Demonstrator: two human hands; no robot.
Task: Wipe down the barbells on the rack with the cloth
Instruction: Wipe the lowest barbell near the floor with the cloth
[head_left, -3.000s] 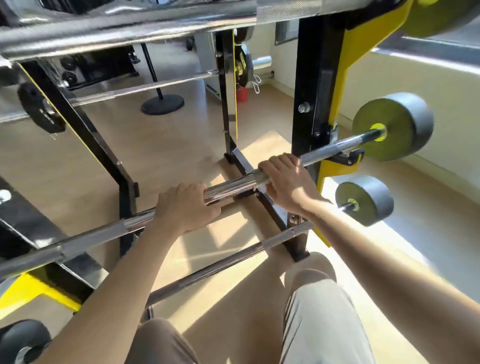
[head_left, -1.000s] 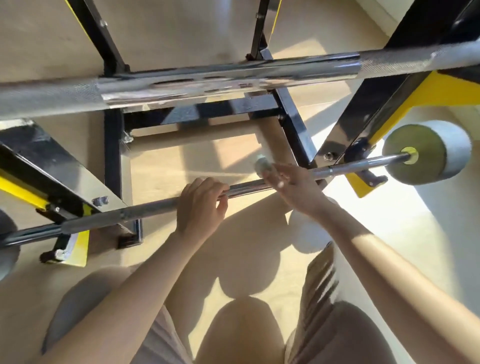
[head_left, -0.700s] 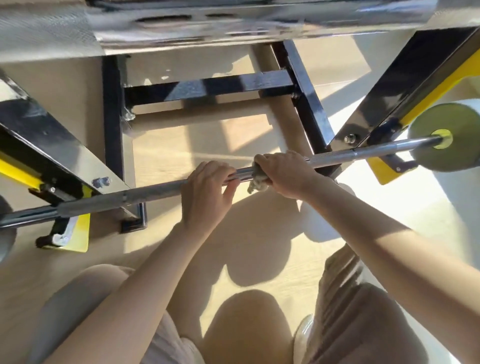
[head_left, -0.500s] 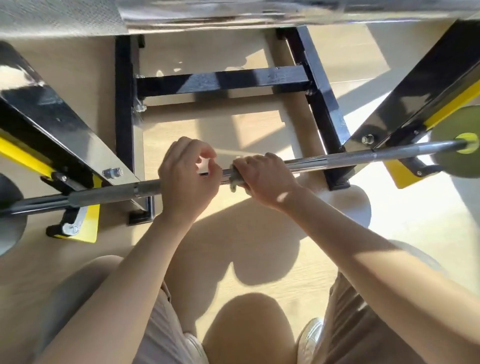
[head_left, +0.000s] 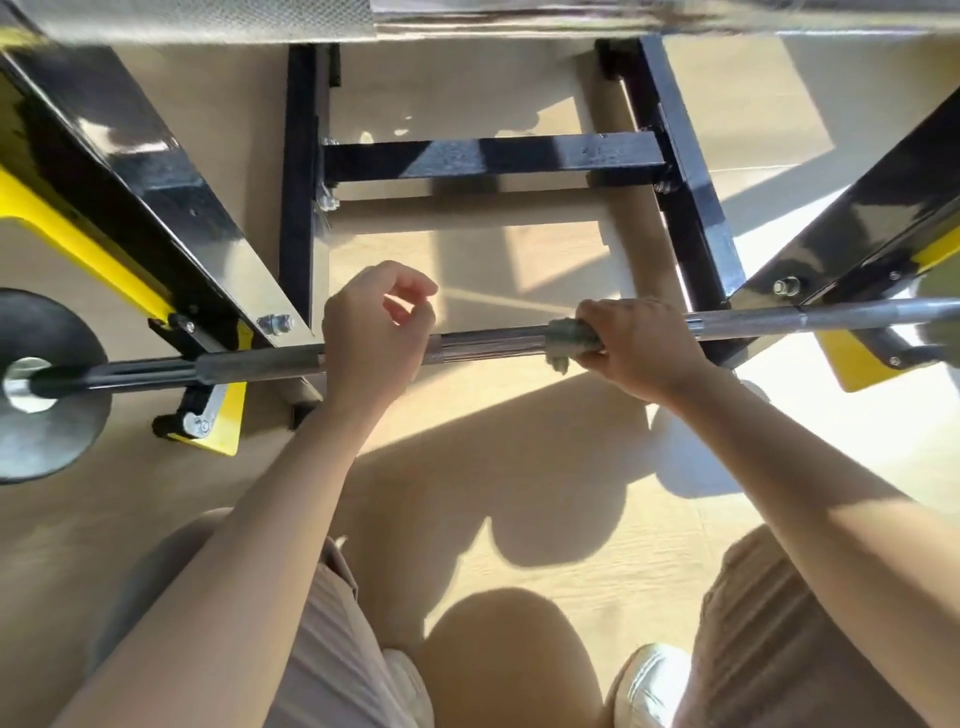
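Right hand (head_left: 641, 345) has slid rightward, clasping the cloth (head_left: 566, 340) round the lowest barbell (head_left: 493, 346) on the rack (head_left: 493, 158), left hand (head_left: 371, 338) slackened, fingers loosely curled off the shaft, holding nothing: mid-wipe, apparently, and the next stroke needs a firm squeeze onward to the right.

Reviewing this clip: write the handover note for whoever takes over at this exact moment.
Left hand: over the lower barbell on the rack, fingers loosely curled, not gripping.
Right hand: grips the cloth wrapped round that bar, mid-shaft.
Upper barbell crosses the view's top edge.
Done: cannot tell which stretches are wiped.
Left: likely run the cloth toward both ends, then the upper barbell.
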